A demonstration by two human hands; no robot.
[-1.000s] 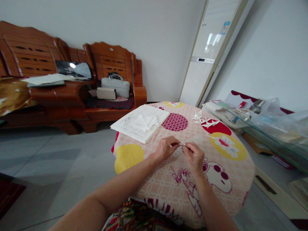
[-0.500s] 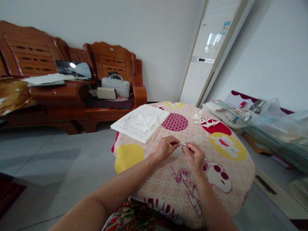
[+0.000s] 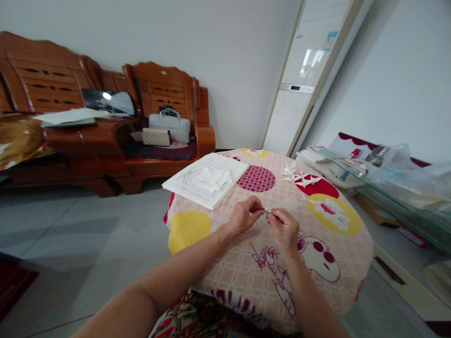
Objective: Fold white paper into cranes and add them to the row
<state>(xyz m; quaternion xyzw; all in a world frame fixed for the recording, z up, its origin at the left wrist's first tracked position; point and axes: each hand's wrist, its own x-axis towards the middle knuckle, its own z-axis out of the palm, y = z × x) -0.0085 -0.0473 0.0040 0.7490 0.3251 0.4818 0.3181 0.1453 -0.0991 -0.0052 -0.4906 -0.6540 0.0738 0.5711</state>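
Both my hands meet over the middle of a round table (image 3: 218, 263) with a pink patterned cloth. My left hand (image 3: 244, 217) and my right hand (image 3: 284, 228) each pinch one end of a small folded white paper piece (image 3: 268, 210), held just above the cloth. Several finished white folded paper figures (image 3: 298, 175) lie at the table's far side. A stack of white printed sheets (image 3: 202, 179) with loose folded paper on top rests at the far left of the table.
Wooden armchairs (image 3: 162, 108) with a grey bag (image 3: 169, 126) and a small purse stand behind the table on the left. A tall white air conditioner (image 3: 303, 80) stands in the corner. A glass shelf (image 3: 398, 188) with plastic bags and papers runs along the right.
Hardly anything has shifted; my fingers have worked slightly on the small paper piece, and both hands stay in the same place.
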